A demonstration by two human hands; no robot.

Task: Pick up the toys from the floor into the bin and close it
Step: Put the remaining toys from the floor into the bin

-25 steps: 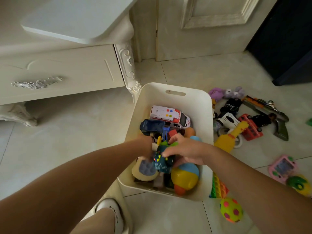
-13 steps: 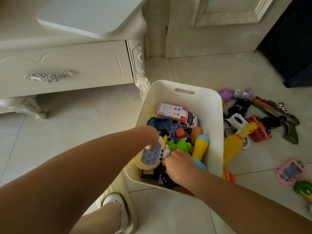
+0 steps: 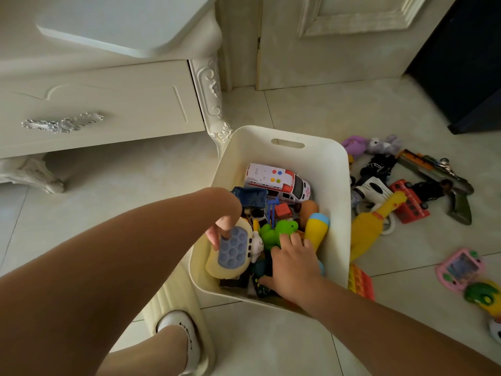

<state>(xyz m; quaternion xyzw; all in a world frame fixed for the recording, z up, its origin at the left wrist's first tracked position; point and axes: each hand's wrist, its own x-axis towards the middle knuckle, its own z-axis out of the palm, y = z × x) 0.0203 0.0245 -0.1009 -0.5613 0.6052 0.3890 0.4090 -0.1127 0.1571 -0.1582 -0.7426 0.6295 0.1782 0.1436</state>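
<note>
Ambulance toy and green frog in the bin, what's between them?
Head view: a small red block and a blue plastic frame lie between ambulance and frog.

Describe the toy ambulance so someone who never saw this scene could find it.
Start at the white bin on the floor. The toy ambulance lies at its far end, just below the handle slot. It is the only white vehicle with red trim and coloured dots on its roof.

Bin (image 3: 337, 213) mouth is open from above; inside, piled toys (image 3: 279, 183) leave little room. Cabinet leg (image 3: 214, 104) stands just beside its far left corner. Floor (image 3: 122, 185) to the left is open. The right side is crowded with loose toys (image 3: 412, 202), with a rubber chicken (image 3: 366, 232) just beside the bin wall.
</note>
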